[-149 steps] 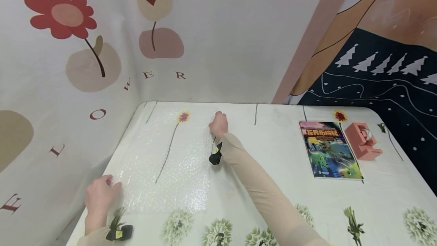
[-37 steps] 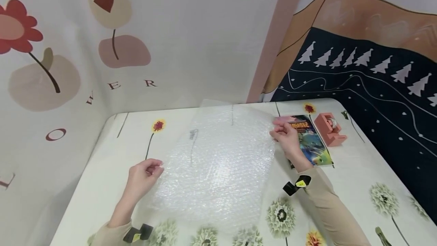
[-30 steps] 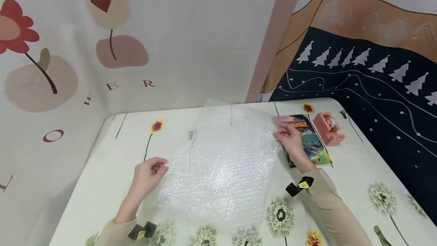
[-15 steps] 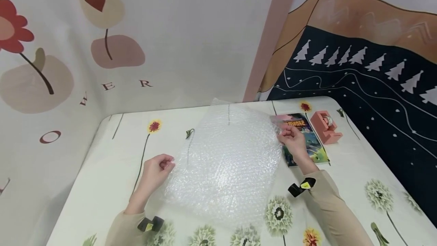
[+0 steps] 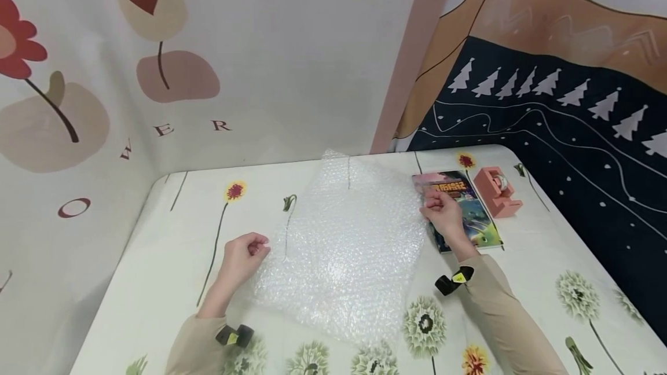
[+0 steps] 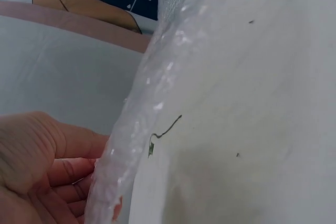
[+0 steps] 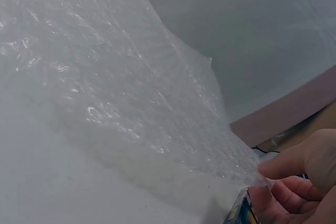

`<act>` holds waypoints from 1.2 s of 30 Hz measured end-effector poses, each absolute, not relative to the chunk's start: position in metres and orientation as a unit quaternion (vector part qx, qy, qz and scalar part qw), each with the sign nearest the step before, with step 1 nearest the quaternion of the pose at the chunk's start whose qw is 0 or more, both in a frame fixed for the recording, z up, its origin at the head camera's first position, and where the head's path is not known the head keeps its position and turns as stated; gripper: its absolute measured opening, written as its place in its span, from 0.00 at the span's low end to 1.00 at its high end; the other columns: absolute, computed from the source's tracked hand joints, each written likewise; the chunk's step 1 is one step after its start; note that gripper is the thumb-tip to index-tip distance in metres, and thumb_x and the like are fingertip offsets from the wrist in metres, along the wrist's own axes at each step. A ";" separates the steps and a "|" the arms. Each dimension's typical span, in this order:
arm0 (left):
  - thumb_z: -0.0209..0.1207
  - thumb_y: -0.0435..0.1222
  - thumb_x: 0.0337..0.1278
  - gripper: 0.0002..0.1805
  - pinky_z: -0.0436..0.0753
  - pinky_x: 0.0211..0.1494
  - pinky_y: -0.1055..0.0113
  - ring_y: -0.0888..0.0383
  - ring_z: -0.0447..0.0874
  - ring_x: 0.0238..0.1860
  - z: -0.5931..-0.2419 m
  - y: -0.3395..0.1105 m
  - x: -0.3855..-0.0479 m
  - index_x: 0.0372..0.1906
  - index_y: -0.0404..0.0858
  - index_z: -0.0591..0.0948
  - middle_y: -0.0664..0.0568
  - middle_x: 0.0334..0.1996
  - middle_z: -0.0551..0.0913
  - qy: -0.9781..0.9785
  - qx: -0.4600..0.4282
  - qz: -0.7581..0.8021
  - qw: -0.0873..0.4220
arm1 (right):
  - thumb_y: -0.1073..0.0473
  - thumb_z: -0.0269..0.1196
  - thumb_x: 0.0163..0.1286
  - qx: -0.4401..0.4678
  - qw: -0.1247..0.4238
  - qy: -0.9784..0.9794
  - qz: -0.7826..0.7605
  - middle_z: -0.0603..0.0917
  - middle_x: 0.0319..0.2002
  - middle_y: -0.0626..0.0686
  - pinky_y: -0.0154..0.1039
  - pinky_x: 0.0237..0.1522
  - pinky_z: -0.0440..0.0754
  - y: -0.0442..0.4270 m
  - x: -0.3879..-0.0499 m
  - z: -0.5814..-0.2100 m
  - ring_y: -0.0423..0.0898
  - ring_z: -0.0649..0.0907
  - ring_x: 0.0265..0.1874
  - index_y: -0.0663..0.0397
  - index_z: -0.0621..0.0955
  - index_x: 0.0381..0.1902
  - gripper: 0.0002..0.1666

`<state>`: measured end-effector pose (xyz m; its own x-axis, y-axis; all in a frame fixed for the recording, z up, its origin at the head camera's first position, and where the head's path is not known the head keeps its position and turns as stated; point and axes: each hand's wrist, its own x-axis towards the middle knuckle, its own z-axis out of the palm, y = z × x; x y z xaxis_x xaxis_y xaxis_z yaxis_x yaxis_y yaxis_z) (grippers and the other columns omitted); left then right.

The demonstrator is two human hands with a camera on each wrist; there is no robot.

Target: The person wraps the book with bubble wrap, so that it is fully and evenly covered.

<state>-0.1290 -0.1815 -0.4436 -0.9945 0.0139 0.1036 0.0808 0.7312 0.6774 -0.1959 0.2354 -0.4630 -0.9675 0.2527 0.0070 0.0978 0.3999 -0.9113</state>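
Observation:
A clear sheet of bubble wrap [image 5: 339, 247] spans the middle of the table between both hands. My left hand [image 5: 242, 259] pinches its left edge between thumb and fingers; in the left wrist view that edge of the bubble wrap [image 6: 131, 114] stands off the tabletop. At the opposite side my right hand [image 5: 444, 216] pinches a corner, which the right wrist view shows between thumb and fingers [image 7: 291, 163]. Partly behind the right hand lies a colourful picture book [image 5: 479, 221], flat on the table.
A pink tape dispenser [image 5: 497, 192] with a roll of tape stands right of the book. The white table [image 5: 156, 282] has printed flowers. Hanging fabric backdrops [image 5: 292, 62] rise behind it and along both sides.
Five seconds ago the bubble wrap lay flat at the table's left. Both hands now hold it farther right, lifted at the edges. In the last second it has shifted only slightly.

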 end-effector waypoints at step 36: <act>0.64 0.25 0.47 0.13 0.80 0.40 0.53 0.43 0.80 0.35 -0.444 -0.159 -0.136 0.40 0.23 0.79 0.36 0.33 0.81 -0.923 -0.028 -0.379 0.063 | 0.65 0.61 0.63 -0.078 0.085 -0.873 0.474 0.79 0.40 0.63 0.24 0.32 0.73 0.251 -0.187 -0.453 0.41 0.76 0.33 0.70 0.76 0.47 0.16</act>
<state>-0.1356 -0.1588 -0.4437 -0.9906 0.0036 0.1366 0.0986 0.7105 0.6968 -0.1871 0.2512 -0.4526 -0.9733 0.2173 0.0743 0.0559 0.5379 -0.8412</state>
